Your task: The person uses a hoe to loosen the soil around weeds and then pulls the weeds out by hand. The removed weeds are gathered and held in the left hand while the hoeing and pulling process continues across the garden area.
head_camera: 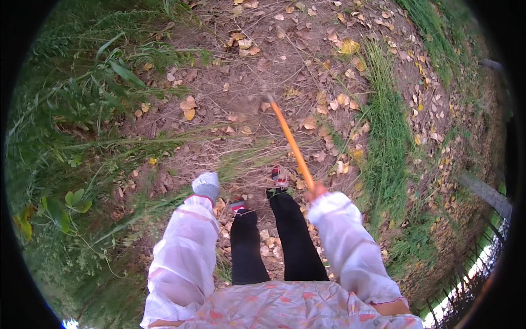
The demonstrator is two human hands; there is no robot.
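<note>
My right hand (316, 191), bare, is closed around the lower end of an orange tool handle (292, 144). The handle slants up and left over the ground; its far end is blurred, so the tool's head cannot be made out clearly. My left hand (206, 186) wears a grey glove and is beside a bunch of long green stems (242, 161) that reach right from it. Its fingers are hidden by the glove and the angle, so a grip on the stems cannot be told. Both forearms are in loose white sleeves.
Tall green weeds (82, 111) stand at the left. A pile of long cut stems (384, 152) lies at the right. Dry yellow and brown leaves (335, 103) cover the soil. My shoes (280, 176) are between my hands. Tree trunks (487, 193) stand at the far right.
</note>
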